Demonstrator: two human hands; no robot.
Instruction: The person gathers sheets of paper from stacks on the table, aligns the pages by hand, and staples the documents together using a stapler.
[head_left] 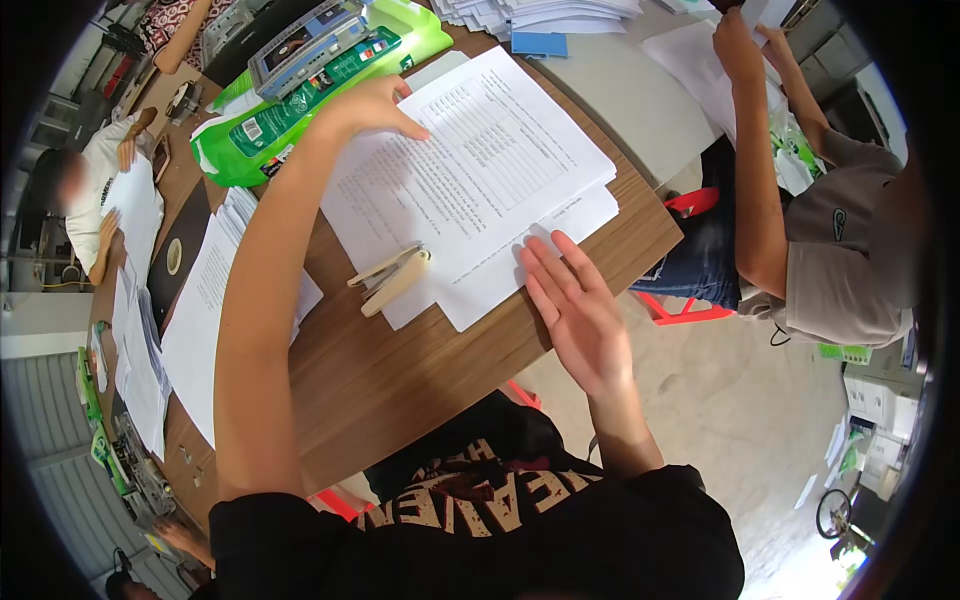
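A stack of printed sheets [500, 150] lies on the brown table in front of me, its lower sheets sticking out unevenly. My left hand [368, 106] rests at the upper left edge of this stack, thumb and fingers apart; some of its fingers are hidden from view. At the lower right edge, my right hand [582, 320] is held with its palm up and fingers stretched out, fingertips beside the paper. Across the stack's lower left corner sits a beige stapler [394, 279], touched by neither hand.
A green and white plastic pack [262, 140] lies behind my left arm. More printed sheets [205, 290] are stacked on the left. A person in a grey shirt [840, 240] handles paper at the right; another in white [105, 175] sits opposite. The wooden table's edge [625, 235] runs near my right hand.
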